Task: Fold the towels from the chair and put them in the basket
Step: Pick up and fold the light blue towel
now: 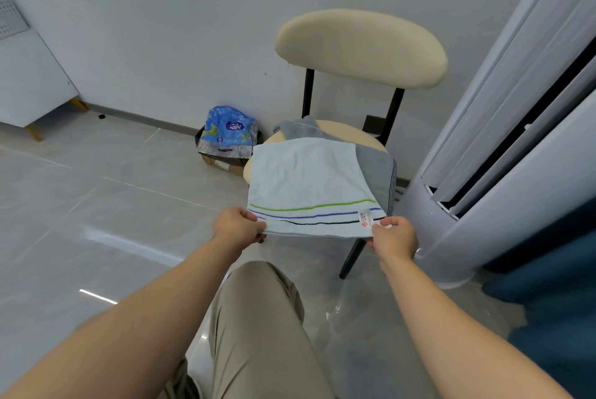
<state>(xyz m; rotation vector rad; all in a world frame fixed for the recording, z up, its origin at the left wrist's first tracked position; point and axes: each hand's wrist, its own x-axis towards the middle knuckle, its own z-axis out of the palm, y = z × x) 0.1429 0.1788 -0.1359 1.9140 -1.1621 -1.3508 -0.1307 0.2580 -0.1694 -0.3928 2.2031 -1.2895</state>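
A pale blue towel (306,179) with green, blue and dark stripes lies spread over the seat of a cream chair (359,47) with black legs. My left hand (237,226) pinches its near left corner. My right hand (395,237) pinches the near right corner beside a small white label. Under it on the seat lies a grey towel (375,166), partly covered. No basket is in view.
A tall white floor-standing unit (503,172) stands close to the right of the chair. A cardboard box with a blue plastic pack (227,137) sits on the floor by the wall, left of the chair. My knee (258,318) is below the towel.
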